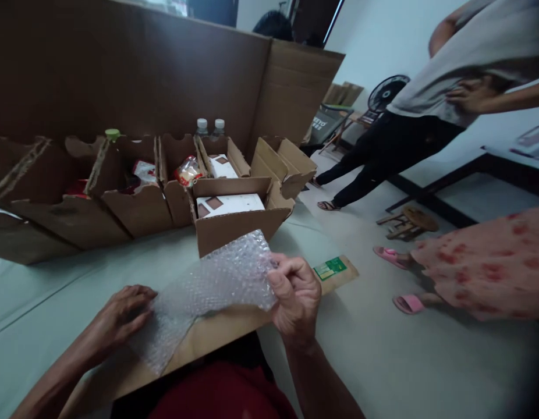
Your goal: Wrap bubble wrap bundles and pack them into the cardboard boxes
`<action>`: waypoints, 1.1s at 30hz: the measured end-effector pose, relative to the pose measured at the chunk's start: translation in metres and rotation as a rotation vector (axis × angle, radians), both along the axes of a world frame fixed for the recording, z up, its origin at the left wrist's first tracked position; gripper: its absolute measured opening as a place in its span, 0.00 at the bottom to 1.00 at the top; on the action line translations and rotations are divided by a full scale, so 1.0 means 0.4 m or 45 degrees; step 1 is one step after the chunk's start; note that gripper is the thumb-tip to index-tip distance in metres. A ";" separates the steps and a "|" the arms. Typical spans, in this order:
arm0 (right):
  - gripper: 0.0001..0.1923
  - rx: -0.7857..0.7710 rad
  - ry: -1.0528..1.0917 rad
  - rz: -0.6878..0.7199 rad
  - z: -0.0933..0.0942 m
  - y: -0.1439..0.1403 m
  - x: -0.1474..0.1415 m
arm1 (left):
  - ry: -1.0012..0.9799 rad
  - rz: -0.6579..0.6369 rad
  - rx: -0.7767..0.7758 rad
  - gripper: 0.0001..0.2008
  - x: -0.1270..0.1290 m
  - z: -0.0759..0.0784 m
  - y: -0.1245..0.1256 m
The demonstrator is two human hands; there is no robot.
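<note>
A strip of clear bubble wrap [217, 279] stretches between my two hands above the near edge of the table. My right hand [295, 297] pinches its right end between thumb and fingers, lifted off the surface. At the other end, my left hand [121, 320] is low by the tabletop with curled fingers and thumb gripping the wrap's left edge; its fingertips are partly hidden. Just behind the wrap stands an open cardboard bin [238, 227] holding white flat pieces [238, 205] with brown square marks.
More cardboard bins [138, 209] line the table, some holding packaged items. Two white-capped bottles [202, 127] stand behind. A tall cardboard panel [165, 75] backs them. A green label [330, 268] lies at the table's right corner. Two people stand right, near a wooden stool [409, 221].
</note>
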State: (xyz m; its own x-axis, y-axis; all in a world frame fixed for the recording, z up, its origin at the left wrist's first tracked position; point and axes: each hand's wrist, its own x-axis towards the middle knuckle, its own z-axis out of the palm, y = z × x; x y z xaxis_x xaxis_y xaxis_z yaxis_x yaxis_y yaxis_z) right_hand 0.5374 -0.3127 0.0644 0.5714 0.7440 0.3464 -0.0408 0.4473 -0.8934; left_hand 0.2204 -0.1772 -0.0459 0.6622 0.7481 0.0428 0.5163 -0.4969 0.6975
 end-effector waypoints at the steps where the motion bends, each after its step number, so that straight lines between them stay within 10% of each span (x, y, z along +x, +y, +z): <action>1: 0.11 -0.020 0.019 -0.039 -0.012 0.000 0.011 | -0.047 0.056 -0.121 0.15 0.000 0.013 -0.005; 8: 0.15 -0.249 -0.138 -0.379 -0.106 -0.001 0.077 | -0.343 0.765 -0.818 0.24 -0.003 0.143 -0.018; 15: 0.16 -0.692 -0.617 -0.396 -0.262 0.027 0.168 | 0.273 0.617 -0.173 0.25 0.005 0.101 0.016; 20: 0.18 -0.710 -1.125 -0.529 -0.251 0.000 0.169 | 0.430 0.657 0.370 0.24 -0.027 0.072 -0.043; 27: 0.12 -0.448 -1.565 0.421 -0.238 0.048 -0.023 | 0.588 0.201 0.411 0.19 0.011 0.018 -0.081; 33: 0.14 -0.804 -1.540 -0.235 -0.265 0.015 0.193 | 0.475 0.409 0.415 0.20 -0.048 0.013 -0.099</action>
